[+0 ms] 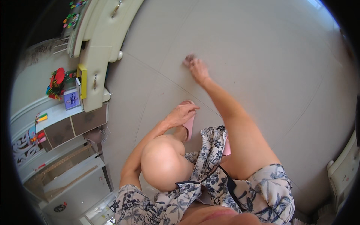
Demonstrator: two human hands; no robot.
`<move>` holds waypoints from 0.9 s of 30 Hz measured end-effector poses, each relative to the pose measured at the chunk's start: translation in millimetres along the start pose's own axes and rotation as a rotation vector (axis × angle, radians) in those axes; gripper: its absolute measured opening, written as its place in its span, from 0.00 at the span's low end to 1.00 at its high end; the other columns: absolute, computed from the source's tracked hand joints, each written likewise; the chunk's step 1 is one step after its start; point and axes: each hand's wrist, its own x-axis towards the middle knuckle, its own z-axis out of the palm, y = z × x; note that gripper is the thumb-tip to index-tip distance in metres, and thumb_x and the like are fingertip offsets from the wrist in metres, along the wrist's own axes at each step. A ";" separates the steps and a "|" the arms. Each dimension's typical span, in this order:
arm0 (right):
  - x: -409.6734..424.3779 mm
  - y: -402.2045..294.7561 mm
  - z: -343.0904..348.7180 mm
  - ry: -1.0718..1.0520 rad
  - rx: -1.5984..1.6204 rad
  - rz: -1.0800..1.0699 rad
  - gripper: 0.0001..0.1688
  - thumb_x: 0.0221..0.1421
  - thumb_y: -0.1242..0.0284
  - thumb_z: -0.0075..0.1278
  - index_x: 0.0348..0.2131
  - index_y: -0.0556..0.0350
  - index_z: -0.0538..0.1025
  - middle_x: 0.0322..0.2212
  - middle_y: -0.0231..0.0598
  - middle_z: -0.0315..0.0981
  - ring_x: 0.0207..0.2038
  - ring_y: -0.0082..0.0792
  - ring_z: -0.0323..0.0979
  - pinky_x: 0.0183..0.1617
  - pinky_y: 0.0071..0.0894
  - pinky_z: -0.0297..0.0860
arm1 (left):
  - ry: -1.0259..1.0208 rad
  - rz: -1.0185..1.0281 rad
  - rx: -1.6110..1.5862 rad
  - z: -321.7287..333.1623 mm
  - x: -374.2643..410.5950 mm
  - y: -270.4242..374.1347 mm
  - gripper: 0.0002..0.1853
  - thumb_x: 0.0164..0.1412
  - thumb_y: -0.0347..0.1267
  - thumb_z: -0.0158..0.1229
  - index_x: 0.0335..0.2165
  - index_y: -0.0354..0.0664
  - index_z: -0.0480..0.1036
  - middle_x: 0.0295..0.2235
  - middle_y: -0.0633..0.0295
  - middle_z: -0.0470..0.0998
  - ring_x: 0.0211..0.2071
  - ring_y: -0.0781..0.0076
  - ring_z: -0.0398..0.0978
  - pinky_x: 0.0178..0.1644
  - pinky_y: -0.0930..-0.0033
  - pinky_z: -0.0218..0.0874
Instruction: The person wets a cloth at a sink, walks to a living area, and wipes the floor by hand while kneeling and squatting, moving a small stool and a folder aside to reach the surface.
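Observation:
Stretched out ahead of me, my right hand (199, 71) is low over the pale tiled floor (247, 50). Its fingers close on a small bunched brownish-pink cloth (189, 59), which appears pressed to the tiles; blur hides its details. My left hand (181, 114) hangs loosely with no object in its grasp, over the front of a pink slipper (190, 129) on my foot. That forearm passes beside my bent knee (164, 161). Part of the other pink slipper (226, 146) shows below my right arm.
Cream drawer cabinets (97, 60) line the left side, with a yellow box (82, 80), a purple picture box (72, 99) and red decorations (59, 75) on or beside them. A glass-sided tank or case (70, 168) stands lower left. Cream furniture (344, 171) edges the right.

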 end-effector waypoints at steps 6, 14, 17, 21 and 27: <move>-28.4 -68.7 51.8 -0.393 0.291 -0.011 0.25 0.61 0.51 0.46 0.48 0.47 0.75 0.46 0.45 0.66 0.49 0.49 0.69 0.52 0.45 0.70 | 0.158 -0.380 0.046 8.5 -18.9 -21.7 0.17 0.63 0.32 0.53 0.49 0.40 0.73 0.39 0.51 0.80 0.40 0.58 0.78 0.47 0.62 0.67; 65.5 63.0 -26.1 -0.163 0.594 -0.071 0.17 0.54 0.77 0.43 0.40 0.43 0.80 0.41 0.43 0.76 0.48 0.47 0.71 0.52 0.49 0.70 | -0.103 -0.307 0.360 -64.2 -92.7 -126.5 0.15 0.61 0.29 0.52 0.47 0.38 0.72 0.42 0.49 0.78 0.42 0.51 0.76 0.47 0.55 0.67; 64.2 113.0 -52.1 -0.038 0.534 -0.004 0.21 0.53 0.79 0.43 0.41 0.42 0.80 0.41 0.34 0.80 0.45 0.42 0.72 0.52 0.44 0.68 | -0.143 -0.347 0.540 -73.1 -145.2 -127.7 0.13 0.61 0.28 0.52 0.45 0.39 0.72 0.41 0.50 0.78 0.42 0.48 0.75 0.46 0.53 0.68; -8.6 265.0 -79.8 0.173 0.379 0.066 0.22 0.57 0.78 0.43 0.46 0.39 0.80 0.40 0.42 0.79 0.42 0.48 0.74 0.48 0.42 0.70 | -0.171 -0.325 0.558 -49.2 -138.9 -106.8 0.15 0.61 0.26 0.52 0.47 0.40 0.70 0.41 0.50 0.76 0.42 0.48 0.74 0.45 0.54 0.68; -228.3 429.9 -125.4 0.250 0.108 1.085 0.26 0.59 0.70 0.44 0.56 0.27 0.72 0.46 0.44 0.74 0.49 0.47 0.72 0.53 0.45 0.69 | -0.003 -0.051 0.418 41.8 -100.4 -79.9 0.19 0.59 0.25 0.53 0.50 0.43 0.68 0.46 0.53 0.74 0.42 0.49 0.75 0.44 0.55 0.69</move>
